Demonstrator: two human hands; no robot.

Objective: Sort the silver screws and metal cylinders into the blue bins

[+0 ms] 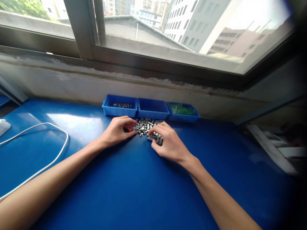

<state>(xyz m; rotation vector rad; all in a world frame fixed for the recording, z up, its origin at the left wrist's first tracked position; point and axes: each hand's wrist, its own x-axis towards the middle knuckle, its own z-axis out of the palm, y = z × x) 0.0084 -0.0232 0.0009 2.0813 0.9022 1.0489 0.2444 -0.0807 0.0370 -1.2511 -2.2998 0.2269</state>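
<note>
A pile of several small silver metal parts (145,125) lies on the blue table (134,191), just in front of three blue bins. My left hand (118,130) rests at the pile's left edge, fingers curled with thumb and fingertips pinched together at the parts. My right hand (168,142) lies on the pile's right side, fingers bent down over a few parts. What either pinch holds is too small to make out. The left bin (120,105) has a few metal parts in it, the middle bin (153,109) looks bare inside, and the right bin (183,112) holds green pieces.
A white cable (54,127) loops across the left of the table, with a white object (4,125) at the far left edge. A wall and window sill stand right behind the bins. Pale clutter (275,145) lies off the table's right side.
</note>
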